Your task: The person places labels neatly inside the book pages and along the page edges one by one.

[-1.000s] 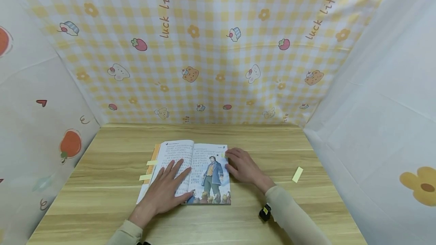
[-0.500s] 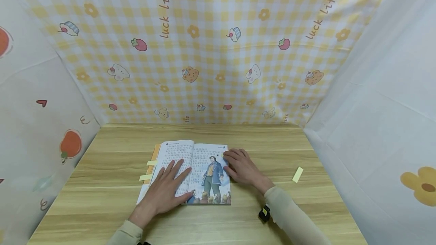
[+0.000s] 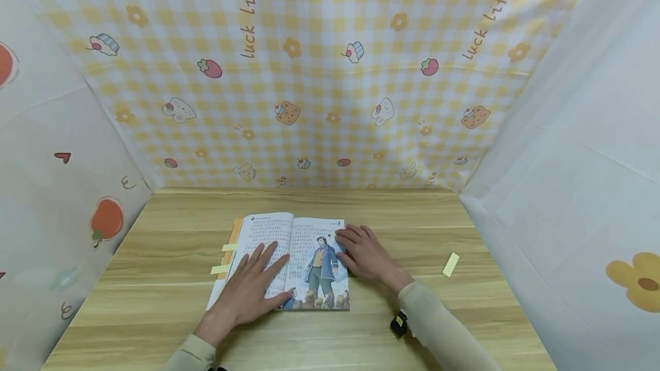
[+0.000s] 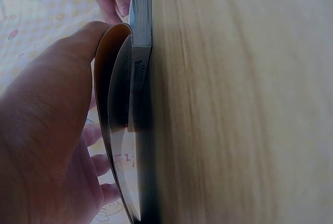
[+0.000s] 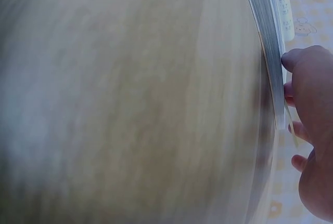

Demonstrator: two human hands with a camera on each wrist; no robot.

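An open book (image 3: pixel 315 231) lies on the table, text on its left page and a picture of a man in a blue coat on its right page. My left hand (image 3: pixel 250 291) rests spread over the left page, its thumb reaching past the fold. In the left wrist view the left cover bows up beneath that palm. My right hand (image 3: pixel 365 253) touches the upper right edge of the right page with its fingertips. A thin pale yellow sticky strip (image 5: pixel 291 125) shows by those fingers in the right wrist view; in the head view they cover it.
Two pale yellow sticky tabs, an upper tab (image 3: pixel 230 247) and a lower tab (image 3: pixel 220 269), stick out from the book's left side. Another yellow sticky strip (image 3: pixel 451 264) lies on the wooden table (image 3: pixel 402 210) to the right. A checked cloth (image 3: pixel 330 85) hangs behind.
My right fingertips have slid slightly left over the page edge, covering the yellow strip that showed before. The left hand and the book have stayed in place.
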